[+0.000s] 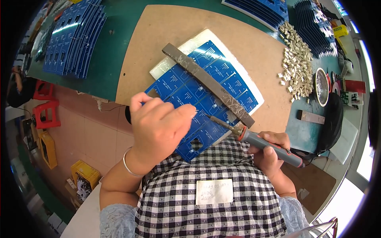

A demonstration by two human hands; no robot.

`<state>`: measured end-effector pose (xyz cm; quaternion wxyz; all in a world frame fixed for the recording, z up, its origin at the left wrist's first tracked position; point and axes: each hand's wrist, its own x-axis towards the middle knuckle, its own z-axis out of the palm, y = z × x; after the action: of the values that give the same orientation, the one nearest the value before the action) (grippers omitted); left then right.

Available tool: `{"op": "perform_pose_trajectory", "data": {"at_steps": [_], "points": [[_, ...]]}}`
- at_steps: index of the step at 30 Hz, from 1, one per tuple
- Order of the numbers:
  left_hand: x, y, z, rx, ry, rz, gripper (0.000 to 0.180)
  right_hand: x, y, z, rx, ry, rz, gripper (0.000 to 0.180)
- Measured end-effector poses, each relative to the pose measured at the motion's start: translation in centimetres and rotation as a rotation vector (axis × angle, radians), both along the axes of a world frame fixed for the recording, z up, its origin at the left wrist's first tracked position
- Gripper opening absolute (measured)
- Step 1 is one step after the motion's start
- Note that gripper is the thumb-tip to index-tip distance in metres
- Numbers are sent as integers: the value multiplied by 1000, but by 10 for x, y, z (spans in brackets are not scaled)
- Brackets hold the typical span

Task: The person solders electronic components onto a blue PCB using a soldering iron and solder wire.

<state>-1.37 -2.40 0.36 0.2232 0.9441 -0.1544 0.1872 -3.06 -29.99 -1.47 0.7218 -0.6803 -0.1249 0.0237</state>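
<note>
A blue circuit board panel [170, 85] lies tilted on a white foam pad [242, 73], under a dark flat bar [206, 81] that crosses it diagonally. My right hand [272, 152] is wrapped round the grey and orange handle of a soldering iron [254, 139]. The iron's tip points left, at or just above the panel; contact cannot be made out. Over the panel's left edge, my left hand [160, 123] is closed in a pinch. A short bit of thin solder wire [197, 110] shows at its fingertips, close to the iron's tip; the rest is hidden.
A brown board [152, 27] lies beneath the pad on the green table [113, 47]. Blue panels [73, 39] stand stacked at far left, with more stacks [315, 29] at far right. Small metallic parts [295, 61] are heaped at right, beside a round metal bowl [321, 87] and a small block [311, 117].
</note>
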Motion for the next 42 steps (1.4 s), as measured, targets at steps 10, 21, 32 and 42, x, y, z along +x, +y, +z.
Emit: {"op": "perform_pose_trajectory", "data": {"at_steps": [10, 21, 32, 42], "points": [[-19, -1, -7, -403, 166, 100, 19, 15, -5, 10, -97, -167, 87, 27], [-13, -12, -12, -108, 57, -95, 21, 11, 1, 7, -94, -50, 18, 24], [-5, -14, -12, -58, 25, -78, 22, 12, 4, 5, -54, 29, 15, 21], [-1, -14, -11, -36, 43, -64, 23, 13, 8, 6, -55, 25, 2, 22]]}}
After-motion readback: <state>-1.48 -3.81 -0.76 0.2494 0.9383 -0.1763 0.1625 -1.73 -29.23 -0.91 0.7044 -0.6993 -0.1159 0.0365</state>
